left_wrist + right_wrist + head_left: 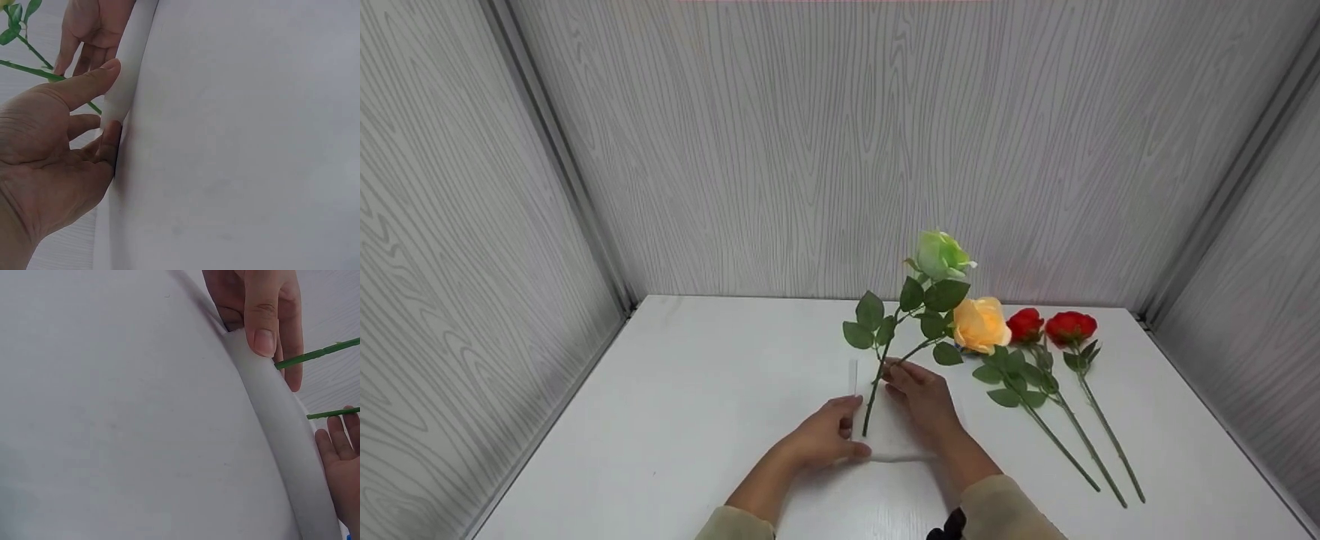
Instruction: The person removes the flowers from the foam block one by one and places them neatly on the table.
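Note:
A green rose (941, 256) and an orange rose (981, 325) lie slantwise across a white sheet (896, 442), stems crossing its upper part. My left hand (825, 433) pinches the sheet's left edge; in the left wrist view its thumb (93, 87) presses on a curled-up border. The lower end of the green rose's stem (868, 420) lies near that hand. On the other side, my right hand (926, 397) has its fingertips at the stems. In the right wrist view, its straight fingers (337, 439) touch a green stem beside the sheet's border; its thumb is hidden there.
To the right, two red roses (1025, 325) (1071, 328) and a further stem (1061, 446) lie on the white table (697, 390). That stem's head is hidden behind the orange rose, where a bit of blue shows. Grey wood-grain panels (810, 150) stand around the table.

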`<state>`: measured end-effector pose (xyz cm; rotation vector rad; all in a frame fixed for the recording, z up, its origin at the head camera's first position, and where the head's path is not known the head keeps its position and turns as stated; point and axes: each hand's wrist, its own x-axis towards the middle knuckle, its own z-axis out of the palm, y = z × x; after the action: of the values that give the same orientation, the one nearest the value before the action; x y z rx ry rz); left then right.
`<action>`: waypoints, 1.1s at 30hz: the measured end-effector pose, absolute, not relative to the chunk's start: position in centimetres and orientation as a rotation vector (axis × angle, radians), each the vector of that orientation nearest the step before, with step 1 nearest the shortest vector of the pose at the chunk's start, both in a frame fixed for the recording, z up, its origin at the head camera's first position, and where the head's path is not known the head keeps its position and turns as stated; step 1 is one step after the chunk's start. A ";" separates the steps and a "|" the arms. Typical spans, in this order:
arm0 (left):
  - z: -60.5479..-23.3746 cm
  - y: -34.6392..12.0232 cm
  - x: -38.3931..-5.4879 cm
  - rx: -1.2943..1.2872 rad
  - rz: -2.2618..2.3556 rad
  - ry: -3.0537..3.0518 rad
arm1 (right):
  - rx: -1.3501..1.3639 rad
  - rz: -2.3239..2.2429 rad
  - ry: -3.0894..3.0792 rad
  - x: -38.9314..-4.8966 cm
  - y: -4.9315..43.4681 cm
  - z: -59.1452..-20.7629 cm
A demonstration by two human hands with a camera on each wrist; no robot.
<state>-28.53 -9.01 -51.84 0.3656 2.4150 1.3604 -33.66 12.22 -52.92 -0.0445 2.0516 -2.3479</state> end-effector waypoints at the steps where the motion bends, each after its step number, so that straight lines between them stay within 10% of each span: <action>1: -51.9 -9.0 -28.6 0.373 1.363 2.414 | -0.045 -2.357 2.044 -33.6 12.2 -53.0; 33: -52.3 -9.3 -28.7 0.389 1.350 2.440 | -0.046 -2.701 1.597 -32.7 12.9 -53.3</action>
<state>-28.71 -9.30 -52.26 0.3887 2.4404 1.3499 -32.69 12.89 -53.34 -0.0460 1.5974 -2.7009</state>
